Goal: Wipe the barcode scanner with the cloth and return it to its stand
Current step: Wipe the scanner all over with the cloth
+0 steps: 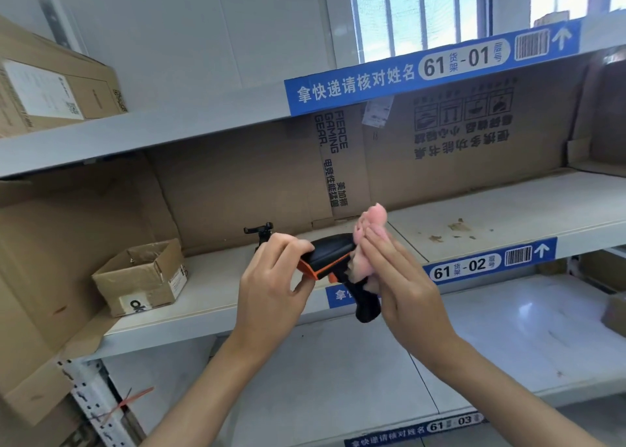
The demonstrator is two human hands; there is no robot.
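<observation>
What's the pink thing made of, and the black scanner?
The pink cloth looks like soft, fuzzy fabric: it bunches in fluffy folds. The barcode scanner seems to be hard plastic, matt black with an orange trim; its smooth moulded shell hints at that.

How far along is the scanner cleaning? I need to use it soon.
Done: the scanner is off its stand. In hand: the left hand grips its head while the right hand presses the pink cloth against it. Left: finishing the wipe and setting it back on the stand.
</observation>
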